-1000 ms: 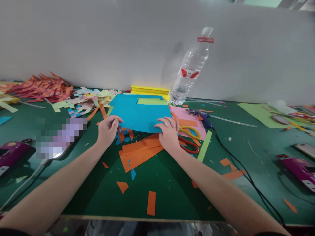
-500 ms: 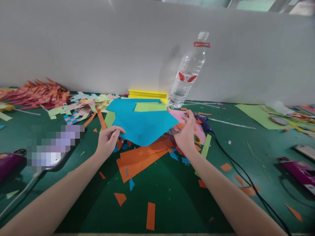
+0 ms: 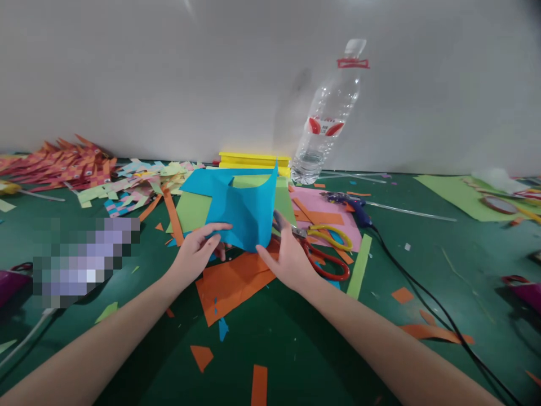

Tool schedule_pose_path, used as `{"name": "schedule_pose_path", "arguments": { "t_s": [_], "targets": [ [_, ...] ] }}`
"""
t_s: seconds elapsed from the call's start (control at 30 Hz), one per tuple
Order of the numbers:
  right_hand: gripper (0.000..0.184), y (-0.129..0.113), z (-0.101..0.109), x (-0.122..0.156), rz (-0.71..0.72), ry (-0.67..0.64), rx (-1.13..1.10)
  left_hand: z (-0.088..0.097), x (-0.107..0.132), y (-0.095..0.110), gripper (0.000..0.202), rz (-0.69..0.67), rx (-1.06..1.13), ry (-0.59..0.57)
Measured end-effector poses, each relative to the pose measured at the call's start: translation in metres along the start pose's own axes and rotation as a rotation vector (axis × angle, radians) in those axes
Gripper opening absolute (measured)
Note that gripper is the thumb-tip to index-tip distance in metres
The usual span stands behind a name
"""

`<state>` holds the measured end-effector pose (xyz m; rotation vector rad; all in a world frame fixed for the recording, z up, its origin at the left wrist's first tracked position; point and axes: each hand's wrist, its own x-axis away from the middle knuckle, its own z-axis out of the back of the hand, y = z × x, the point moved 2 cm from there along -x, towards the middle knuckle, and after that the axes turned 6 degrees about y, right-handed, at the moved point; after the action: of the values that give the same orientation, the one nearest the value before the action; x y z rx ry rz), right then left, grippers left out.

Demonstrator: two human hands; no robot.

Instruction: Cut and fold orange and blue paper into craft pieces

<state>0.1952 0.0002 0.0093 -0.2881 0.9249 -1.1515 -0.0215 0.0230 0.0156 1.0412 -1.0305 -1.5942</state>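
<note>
A sheet of blue paper is held up and bent between my two hands, its right side curling upward. My left hand pinches its lower left edge. On the right edge is my right hand, thumb in front and fingers partly hidden behind the sheet. Just beyond my right hand lie scissors with yellow and red handle loops. Green paper and another blue piece lie behind the held sheet. Orange paper rests beneath my hands.
A clear water bottle leans against the grey wall. Pink paper and a blue glue gun with a black cable lie to the right. Folded orange-red paper pieces, woven strips and a blurred phone are at left. Orange scraps dot the green table.
My right hand has moved left and taken the sheet's right side, which now curls up instead of lying flatter. The scissors are more exposed. The view has shifted slightly.
</note>
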Motion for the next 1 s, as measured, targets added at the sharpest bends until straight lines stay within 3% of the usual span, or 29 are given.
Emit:
{"name": "schedule_pose_path", "arguments": {
  "t_s": [0.17,0.43,0.57,0.83,1.0],
  "targets": [
    [0.070,0.010,-0.002,-0.005,-0.043,0.106,-0.021,0.001,0.003,0.000,0.031,-0.017,0.023,-0.048],
    [0.058,0.020,-0.008,-0.003,-0.054,0.120,0.142,0.007,-0.002,-0.006,0.031,-0.019,-0.051,-0.054],
    [0.059,0.019,-0.005,-0.003,-0.021,0.130,0.089,0.010,-0.005,-0.010,0.037,0.030,-0.024,0.007],
    [0.052,0.018,0.002,-0.009,0.037,0.145,-0.026,0.011,-0.008,-0.017,0.069,0.055,0.157,0.199],
    [0.057,0.016,0.004,-0.006,-0.006,0.099,-0.011,0.009,-0.007,-0.017,0.069,0.245,0.248,0.224]
  ]
}}
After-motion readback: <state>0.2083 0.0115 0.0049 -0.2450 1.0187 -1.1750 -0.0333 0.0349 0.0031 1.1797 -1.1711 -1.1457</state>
